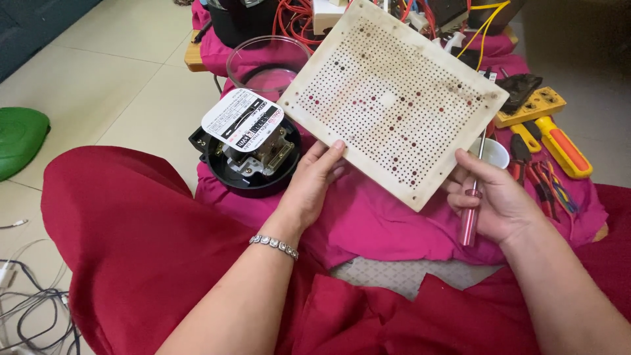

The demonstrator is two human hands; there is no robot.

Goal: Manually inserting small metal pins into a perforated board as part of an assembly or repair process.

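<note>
Left hand (309,187) is gripping the lower-left edge of the perforated board (394,98): thumb on top of the near face, other fingers curled behind it, not visible. Board is cream-coloured, stained, full of small holes, tilted and held up off the pink cloth (368,217).

Right hand (499,200) is closing around a screwdriver (472,197) with a pinkish metallic handle, shaft pointing up past the fingertips. Index finger and thumb side are also pressing against the board's lower-right edge, so the board is sitting between both hands. Can't tell how much load the right hand is taking.

Just left of the left fingers: opened electricity meter (253,141), round black base, white dial plate tilted on top, mechanism exposed. Behind it, beyond the left fingertips, its clear glass cover (266,62) is lying separate on the cloth.

Just beyond the right fingertips: small white cup (494,152), partly hidden by the board and the shaft. Further right of the right fingers: orange-and-yellow screwdriver (562,148), pliers (522,158), yellow tester (532,105). Red wires (296,16) are bunching up behind the board's top edge.

Silver bracelet (274,245) on the left wrist. Red garment (144,243) is covering the lap below both hands.
</note>
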